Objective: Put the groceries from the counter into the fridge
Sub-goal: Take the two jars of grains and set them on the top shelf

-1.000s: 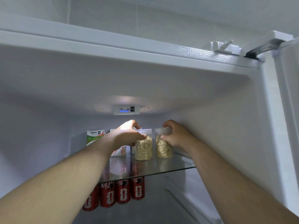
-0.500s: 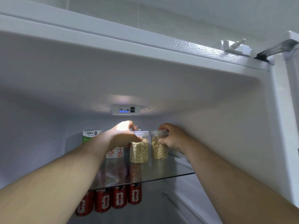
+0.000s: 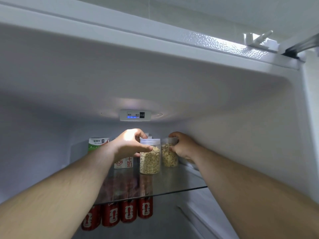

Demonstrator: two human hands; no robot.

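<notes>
Both my arms reach into the open fridge, onto its top glass shelf (image 3: 181,186). Two clear jars of pale grain stand upright there side by side. My left hand (image 3: 129,144) grips the upper part of the left jar (image 3: 149,161), thumb across its front. My right hand (image 3: 183,146) grips the right jar (image 3: 169,156) near its lid, fingers curled over the top. The right jar stands slightly further back, close to the fridge's right wall.
Behind my left hand stand a green-and-white carton (image 3: 97,144) and a white milk carton (image 3: 124,163). Several red cans (image 3: 127,213) line the shelf below. A control panel (image 3: 135,115) with a blue display hangs from the fridge ceiling.
Both hands with their jars have stayed at the same spot on the shelf; the right jar sits slightly further back. My head has shifted, so the view moved a little.
</notes>
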